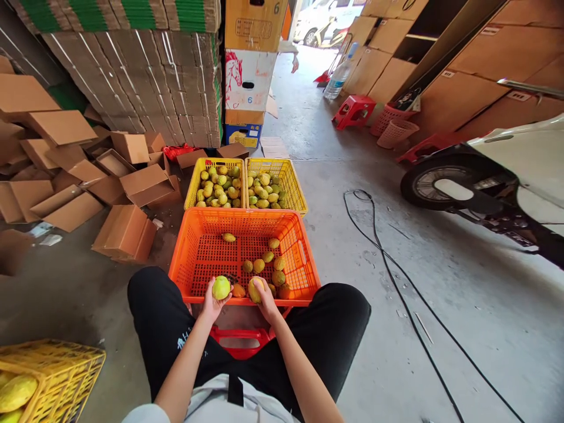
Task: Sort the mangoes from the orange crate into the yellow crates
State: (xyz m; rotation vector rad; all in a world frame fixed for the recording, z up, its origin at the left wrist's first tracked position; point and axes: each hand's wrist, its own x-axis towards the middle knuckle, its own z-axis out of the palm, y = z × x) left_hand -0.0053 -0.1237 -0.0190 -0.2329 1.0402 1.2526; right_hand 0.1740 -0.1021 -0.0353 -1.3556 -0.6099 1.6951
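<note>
Head view: two fruits are in hand, one to each side, just above the near edge of an orange crate (305, 258) set in front of the knees (153, 299). On its upturned palm the left hand (212, 304) cradles a green fruit (221, 288), fingers curled loosely about it. From the side, the right hand (267, 301) grips a yellow fruit (255, 290), thumb towards the top. The two held fruits are apart, and an orange fruit (238, 290) lies in the crate between them.

More loose fruits (259, 266) sit in the crate, mostly on its right, with a lone fruit (228, 237) near the far wall. Two yellow crates (298, 187) stand side by side against the far rim, both well stocked.

The step in hand looks like handling fruit a pair at a time, perhaps looking them over. Letting go would call for lowering each fruit before opening the fingers; reaching a yellow crate would need a longer stretch, clear of the rim. The left palm seems the less secure hold, so tilting it could let its fruit roll.
</note>
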